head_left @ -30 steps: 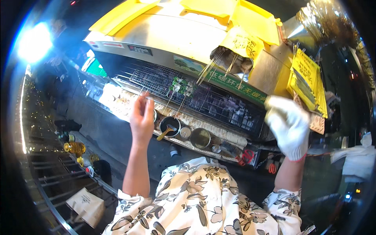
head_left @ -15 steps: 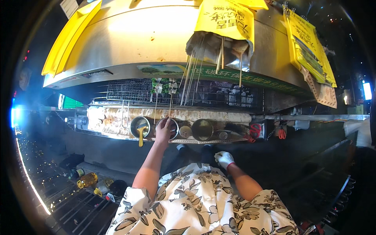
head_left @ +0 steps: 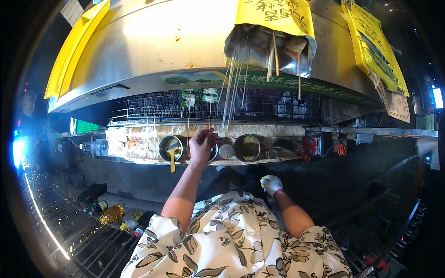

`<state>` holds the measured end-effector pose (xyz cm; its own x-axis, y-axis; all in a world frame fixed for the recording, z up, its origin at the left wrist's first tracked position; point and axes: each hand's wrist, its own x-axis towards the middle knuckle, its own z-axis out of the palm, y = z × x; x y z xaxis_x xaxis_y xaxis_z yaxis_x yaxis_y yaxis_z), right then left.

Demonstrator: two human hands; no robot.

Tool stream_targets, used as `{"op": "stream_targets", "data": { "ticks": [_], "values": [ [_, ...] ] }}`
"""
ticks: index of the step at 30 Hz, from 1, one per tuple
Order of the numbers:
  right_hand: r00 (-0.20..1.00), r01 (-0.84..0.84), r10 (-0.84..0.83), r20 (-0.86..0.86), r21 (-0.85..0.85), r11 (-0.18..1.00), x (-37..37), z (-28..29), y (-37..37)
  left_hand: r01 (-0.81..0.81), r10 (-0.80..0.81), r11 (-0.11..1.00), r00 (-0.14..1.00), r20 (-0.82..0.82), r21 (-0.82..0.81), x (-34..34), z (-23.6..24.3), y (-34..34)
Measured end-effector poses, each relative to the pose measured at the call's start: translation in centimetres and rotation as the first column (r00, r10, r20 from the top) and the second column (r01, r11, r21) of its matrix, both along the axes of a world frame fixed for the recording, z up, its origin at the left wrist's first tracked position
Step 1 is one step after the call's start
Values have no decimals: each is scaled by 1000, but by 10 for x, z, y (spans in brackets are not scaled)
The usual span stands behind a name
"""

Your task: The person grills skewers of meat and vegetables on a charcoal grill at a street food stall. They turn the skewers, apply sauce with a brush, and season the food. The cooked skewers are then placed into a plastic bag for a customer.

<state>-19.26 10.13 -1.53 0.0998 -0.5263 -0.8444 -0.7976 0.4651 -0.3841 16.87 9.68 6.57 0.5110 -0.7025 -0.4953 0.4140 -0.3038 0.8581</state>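
Observation:
My bare left hand [head_left: 202,144] reaches to the front ledge of a charcoal grill [head_left: 157,105] and pinches the near ends of two thin skewers [head_left: 209,121]. Their far ends carry green and white vegetable pieces [head_left: 200,97] lying on the wire grate. My right hand [head_left: 271,184], in a white glove, hangs low near my waist with its fingers curled; I see nothing in it. A round metal pot with a yellow brush [head_left: 170,149] sits just left of my left hand.
A second pot [head_left: 247,147], a small shaker [head_left: 225,151] and red scissors [head_left: 309,146] line the ledge. A foil bag of bare skewers [head_left: 273,46] hangs from the steel hood [head_left: 153,41]. Yellow signs [head_left: 378,51] hang at right. Oil bottles [head_left: 111,214] stand on the floor at left.
My gloved right hand dropped from high at the right down to my waist. My left hand went from spread over the grate to pinching the skewer ends. The view swung level with the grill.

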Motion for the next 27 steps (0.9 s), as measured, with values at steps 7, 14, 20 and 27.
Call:
{"op": "stream_targets", "data": {
  "ticks": [7, 14, 20, 27],
  "values": [
    [949, -228, 304, 82, -488, 843, 46, 7, -8, 82, -164, 975, 893, 418, 206, 5, -44, 4],
    [892, -377, 438, 111, -349, 858, 119, 55, -24, -72, 67, 991, 996, 51, 109, -2, -22, 64],
    [906, -295, 176, 385, 274, 915, 148, 36, -7, -14, -486, 751, 666, 566, 661, -14, -33, 151],
    [675, 315, -720, 160, 820, 478, 251, -74, 50, 239, -389, 846, 888, 244, 477, -15, -48, 162]
  ]
}}
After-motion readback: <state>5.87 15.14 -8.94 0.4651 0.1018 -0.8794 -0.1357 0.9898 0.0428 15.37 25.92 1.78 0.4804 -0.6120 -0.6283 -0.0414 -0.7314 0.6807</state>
